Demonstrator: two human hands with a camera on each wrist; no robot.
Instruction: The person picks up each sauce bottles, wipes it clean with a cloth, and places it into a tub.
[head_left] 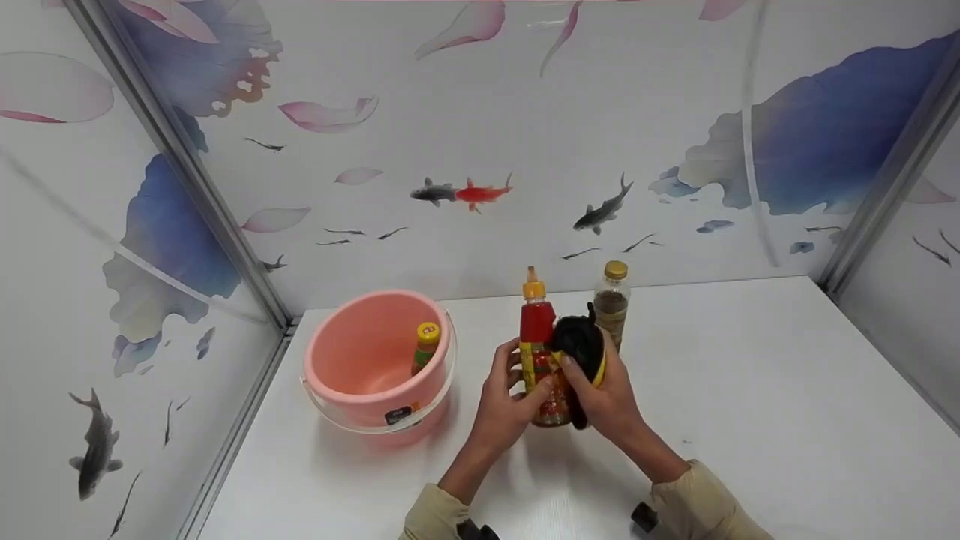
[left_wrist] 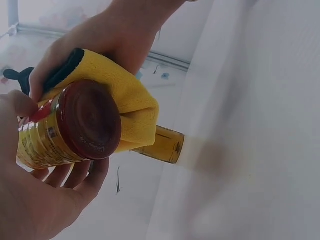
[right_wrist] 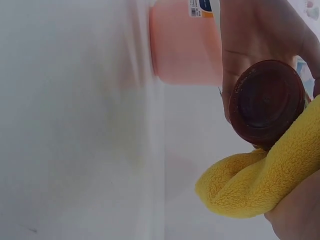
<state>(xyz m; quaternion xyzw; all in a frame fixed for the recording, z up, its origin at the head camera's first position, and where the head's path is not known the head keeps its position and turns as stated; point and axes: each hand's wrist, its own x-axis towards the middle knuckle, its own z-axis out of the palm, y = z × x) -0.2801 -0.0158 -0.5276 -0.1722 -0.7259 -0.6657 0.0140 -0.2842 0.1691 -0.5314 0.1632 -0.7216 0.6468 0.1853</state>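
Note:
My left hand grips a red sauce bottle with a yellow nozzle cap, held up off the table. Fingers wrap its far side and the thumb lies across the front. My right hand holds a folded cloth, black on one face and yellow on the other, against the bottle's right side. In the left wrist view the yellow face of the cloth touches the bottle near its base. From the right wrist view the dark round bottle bottom shows beside the cloth.
On the left stands a pink bucket with a white handle; a yellow-capped bottle leans inside it. Behind my right hand is a clear bottle with a gold cap and dark liquid. Printed wall panels border the white table.

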